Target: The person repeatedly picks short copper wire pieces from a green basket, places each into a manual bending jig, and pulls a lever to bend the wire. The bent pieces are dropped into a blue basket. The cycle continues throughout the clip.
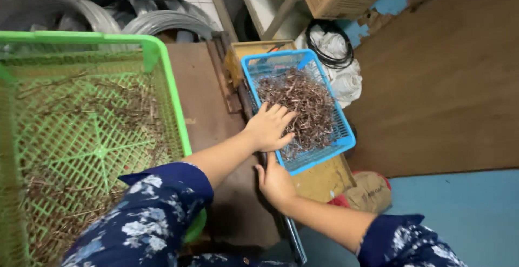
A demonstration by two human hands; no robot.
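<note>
While I am pressing my left hand (270, 125) flat on the wire scraps (297, 102) | they are filling the blue basket (324, 153) | right hand (274, 180) is gripping its near rim | sorting barely started.

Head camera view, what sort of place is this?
Likely a small metal workshop. Wire coils are stacked at the back, a blue basket holds bent wire scraps under the left hand, and a green crate holds more.
</note>
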